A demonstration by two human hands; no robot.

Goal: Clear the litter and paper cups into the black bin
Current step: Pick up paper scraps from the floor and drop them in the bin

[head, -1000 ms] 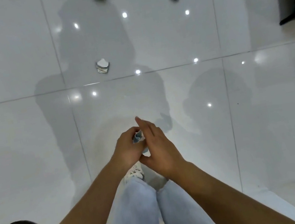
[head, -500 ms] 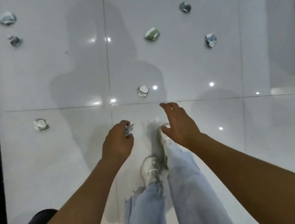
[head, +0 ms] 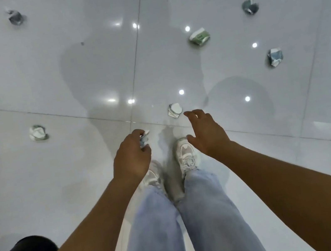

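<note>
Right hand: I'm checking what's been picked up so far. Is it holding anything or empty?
Empty. The right hand is open, fingers spread above the floor, just short of a crumpled paper cup.

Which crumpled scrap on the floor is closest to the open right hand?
The white crumpled scrap by the tile seam, just beyond the right hand and its fingers. The other floor scraps lie much farther off, toward the edges of the view.

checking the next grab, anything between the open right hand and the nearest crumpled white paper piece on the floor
Nothing visible does. The open right hand hangs just short of the crumpled white paper piece on the glossy white tile floor, with only bare tile showing between them.
</note>
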